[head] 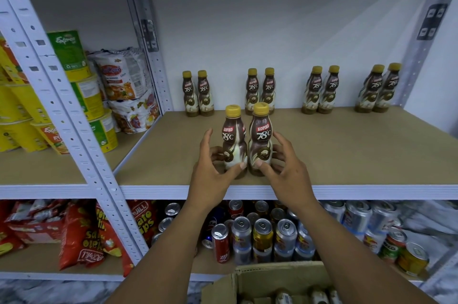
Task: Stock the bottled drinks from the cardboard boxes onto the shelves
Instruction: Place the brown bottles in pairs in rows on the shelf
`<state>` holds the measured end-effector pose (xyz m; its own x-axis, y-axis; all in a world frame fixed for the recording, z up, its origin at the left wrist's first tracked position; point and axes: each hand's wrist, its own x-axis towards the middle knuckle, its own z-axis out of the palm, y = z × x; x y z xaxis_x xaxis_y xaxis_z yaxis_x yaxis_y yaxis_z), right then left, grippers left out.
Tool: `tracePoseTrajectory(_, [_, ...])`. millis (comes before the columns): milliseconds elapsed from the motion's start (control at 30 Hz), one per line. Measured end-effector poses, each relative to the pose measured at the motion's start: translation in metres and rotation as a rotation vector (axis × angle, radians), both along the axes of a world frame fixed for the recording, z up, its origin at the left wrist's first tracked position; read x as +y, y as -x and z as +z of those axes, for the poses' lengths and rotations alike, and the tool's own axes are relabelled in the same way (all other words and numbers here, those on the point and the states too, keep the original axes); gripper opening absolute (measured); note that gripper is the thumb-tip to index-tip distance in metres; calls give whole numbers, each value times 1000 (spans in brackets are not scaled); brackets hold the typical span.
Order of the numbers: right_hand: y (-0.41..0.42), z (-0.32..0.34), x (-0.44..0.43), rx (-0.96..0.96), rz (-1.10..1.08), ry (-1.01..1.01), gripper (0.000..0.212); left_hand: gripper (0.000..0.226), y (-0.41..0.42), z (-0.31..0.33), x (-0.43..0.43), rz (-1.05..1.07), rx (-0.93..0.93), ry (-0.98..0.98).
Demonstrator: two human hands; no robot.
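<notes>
The left hand (215,167) held the left bottle (233,141) low on its body, thumb in front and fingers curled behind it. The right hand (285,167) gripped the right bottle (260,139) in the same way. Both bottles stood upright and touching on the shelf board (347,150), between the two hands. Beyond the hands, four pairs of the same bottles (260,90) stood along the wall. Below the wrists, the cardboard box (280,281) showed more bottles inside. The step seemed to be placing this pair; next, probably, push it back in line, let go, and reach down to the box.
</notes>
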<state>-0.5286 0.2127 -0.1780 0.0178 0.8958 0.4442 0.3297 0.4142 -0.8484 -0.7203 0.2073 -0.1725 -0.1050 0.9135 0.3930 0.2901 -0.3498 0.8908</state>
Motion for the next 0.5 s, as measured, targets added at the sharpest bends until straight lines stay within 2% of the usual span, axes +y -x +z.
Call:
tracePoseTrajectory(200, [0, -1, 1, -3, -3, -3, 82, 99, -1, 0, -2, 11, 0, -37])
tracePoseTrajectory(500, [-1, -2, 3, -7, -7, -10, 79, 98, -1, 1, -3, 46, 43, -51])
